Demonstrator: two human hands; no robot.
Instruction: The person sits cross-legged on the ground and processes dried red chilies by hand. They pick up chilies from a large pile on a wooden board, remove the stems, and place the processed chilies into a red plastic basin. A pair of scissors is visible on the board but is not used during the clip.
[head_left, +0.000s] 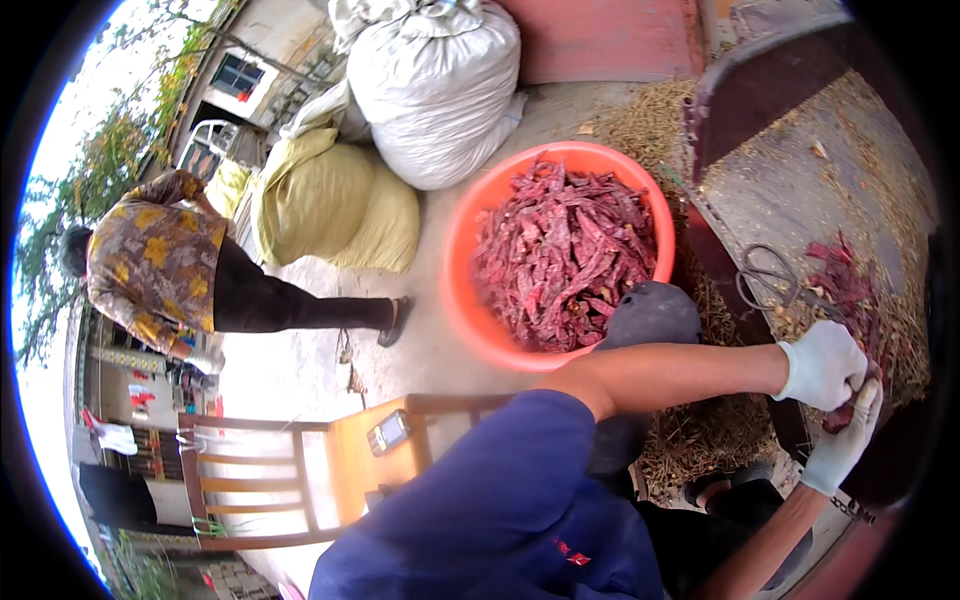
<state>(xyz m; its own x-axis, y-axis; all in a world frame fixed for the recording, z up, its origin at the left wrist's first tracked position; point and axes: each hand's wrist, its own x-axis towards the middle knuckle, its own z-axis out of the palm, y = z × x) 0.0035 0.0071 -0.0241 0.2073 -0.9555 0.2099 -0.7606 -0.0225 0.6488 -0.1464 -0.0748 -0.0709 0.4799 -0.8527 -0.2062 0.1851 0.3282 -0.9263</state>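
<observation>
My left hand (821, 367), in a white knit glove, is closed on a dark red piece that looks like a dried chilli pepper (838, 418). My right hand (844, 442), gloved too, grips the same piece just below, and the two hands touch. Beside them a small heap of dark red dried peppers (840, 277) lies on a grey surface, next to black-handled scissors (766, 276) whose blades are partly hidden. Left of my arm stands an orange-red plastic basin (461, 300) heaped with dried red peppers (562, 255); my knee is against its rim.
A wooden chair (300, 480) carries a small handheld device (390, 433). Full white (439, 90) and yellow (337, 202) woven sacks stand beyond the basin. Another person (157, 255) bends over at the far left. Straw and chaff (705, 442) litter the ground near my feet; a dark raised edge (720, 262) borders the grey surface.
</observation>
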